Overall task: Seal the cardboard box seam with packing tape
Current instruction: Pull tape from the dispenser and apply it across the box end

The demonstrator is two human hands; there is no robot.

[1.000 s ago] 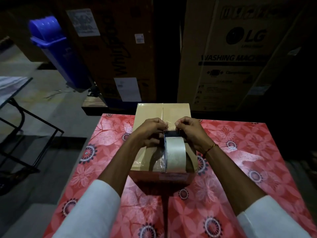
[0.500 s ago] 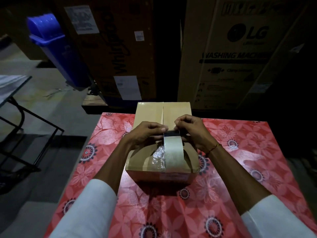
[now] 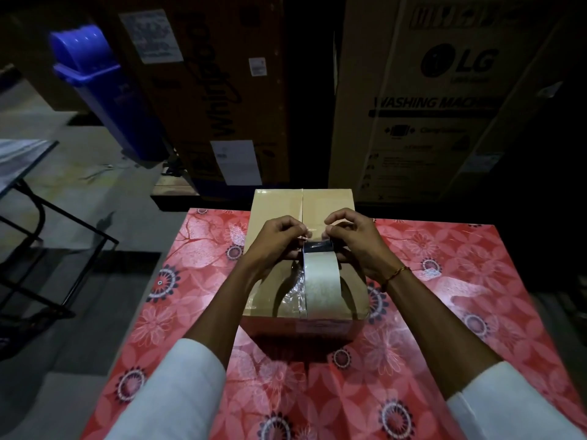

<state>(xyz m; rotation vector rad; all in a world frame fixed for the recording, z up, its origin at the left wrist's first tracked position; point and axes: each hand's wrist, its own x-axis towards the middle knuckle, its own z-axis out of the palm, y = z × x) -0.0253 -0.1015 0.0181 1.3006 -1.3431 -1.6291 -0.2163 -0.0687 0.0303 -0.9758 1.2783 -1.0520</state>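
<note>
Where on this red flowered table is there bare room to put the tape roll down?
Bare tablecloth lies left of the cardboard box and right of it, out to the edges. The near strip is crossed by both forearms. The box top is crowded: both hands and the tape roll.

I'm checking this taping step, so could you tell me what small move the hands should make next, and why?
Probably draw the tape roll away along the seam toward the box's far edge. The left hand and right hand pinch the tape near the middle of the cardboard box; the near half looks taped, while the far part of the seam appears bare.
</note>
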